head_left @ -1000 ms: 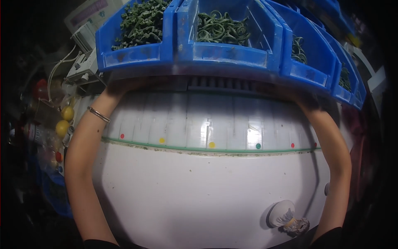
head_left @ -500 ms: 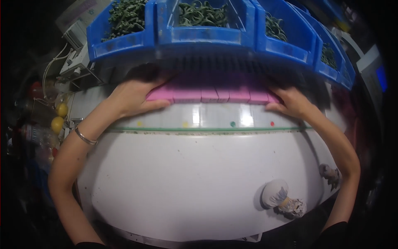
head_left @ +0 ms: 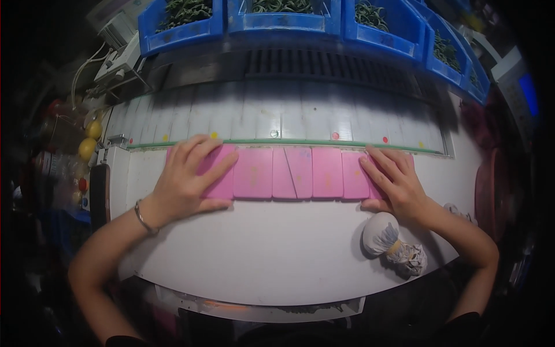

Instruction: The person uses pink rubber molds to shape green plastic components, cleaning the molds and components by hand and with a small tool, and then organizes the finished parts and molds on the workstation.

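A row of several flat pink blocks (head_left: 252,173) lies side by side on the white tabletop (head_left: 260,254), just on the near side of a green-edged strip. One block in the middle has a dark slanting line across its face. My left hand (head_left: 188,179) grips the row's left end, fingers over the top and far edge, thumb along the near edge. At the opposite end my right hand (head_left: 399,182) clasps the last block the same way, partly covering it. Close below the right hand rests a white cloth pouch (head_left: 381,232), tied with a yellowish band.
Behind the row runs a pale, glossy panel (head_left: 243,110) with coloured dots and a green edge (head_left: 324,143). Dark slats (head_left: 324,63) lie beyond it. Blue bins (head_left: 283,24) of green curled pieces (head_left: 370,16) line the back. A white device (head_left: 118,69) stands at left.
Both hands have brought the pink row toward me, off the pale panel and past the green edge onto the white tabletop. The view has shifted, and the blocks' top faces now show.
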Motion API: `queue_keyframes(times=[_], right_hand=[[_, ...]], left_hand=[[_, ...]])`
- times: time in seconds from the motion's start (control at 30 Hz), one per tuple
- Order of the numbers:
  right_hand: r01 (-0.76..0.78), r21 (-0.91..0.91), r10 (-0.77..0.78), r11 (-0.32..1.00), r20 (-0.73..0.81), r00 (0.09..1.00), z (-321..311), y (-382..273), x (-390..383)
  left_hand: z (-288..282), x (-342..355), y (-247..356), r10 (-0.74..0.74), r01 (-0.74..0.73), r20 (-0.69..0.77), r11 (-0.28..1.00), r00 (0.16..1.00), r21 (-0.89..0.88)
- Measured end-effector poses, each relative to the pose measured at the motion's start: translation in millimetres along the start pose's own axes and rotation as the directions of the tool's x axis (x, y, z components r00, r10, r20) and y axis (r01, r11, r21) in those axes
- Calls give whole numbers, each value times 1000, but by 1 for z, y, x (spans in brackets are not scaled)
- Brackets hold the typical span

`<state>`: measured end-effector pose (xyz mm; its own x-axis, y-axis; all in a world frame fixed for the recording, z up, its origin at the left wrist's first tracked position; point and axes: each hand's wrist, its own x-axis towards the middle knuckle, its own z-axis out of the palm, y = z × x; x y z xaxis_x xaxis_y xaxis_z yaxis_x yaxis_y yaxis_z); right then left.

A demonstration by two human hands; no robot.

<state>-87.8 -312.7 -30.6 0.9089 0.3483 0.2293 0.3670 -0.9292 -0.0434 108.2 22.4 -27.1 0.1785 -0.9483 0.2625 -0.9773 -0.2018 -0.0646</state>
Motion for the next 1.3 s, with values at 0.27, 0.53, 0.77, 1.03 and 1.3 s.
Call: queue_keyframes(times=[0.27, 0.53, 0.77, 1.03, 1.3], right_hand=[[-122, 149, 127, 981, -27, 991, -4, 5, 4], [-261, 181, 275, 948, -58, 960, -13, 25, -41], [-372, 316, 372, 873, 62, 926, -42, 21, -48], [49, 258, 35, 965, -311, 950, -87, -128, 7], [108, 355, -93, 928, -60, 994, -66, -188, 30]], left_hand=[[-5, 5, -3, -7, 4, -21, 994, 1000, -112], [-88, -19, 33, 55, -99, -681, 995, 730, -25], [-138, -33, 91, -419, -329, -850, 792, 319, -514], [-79, 26, 166, -478, 212, 165, 46, 863, -976], [-88, -122, 178, -819, 182, 168, -80, 548, -980]])
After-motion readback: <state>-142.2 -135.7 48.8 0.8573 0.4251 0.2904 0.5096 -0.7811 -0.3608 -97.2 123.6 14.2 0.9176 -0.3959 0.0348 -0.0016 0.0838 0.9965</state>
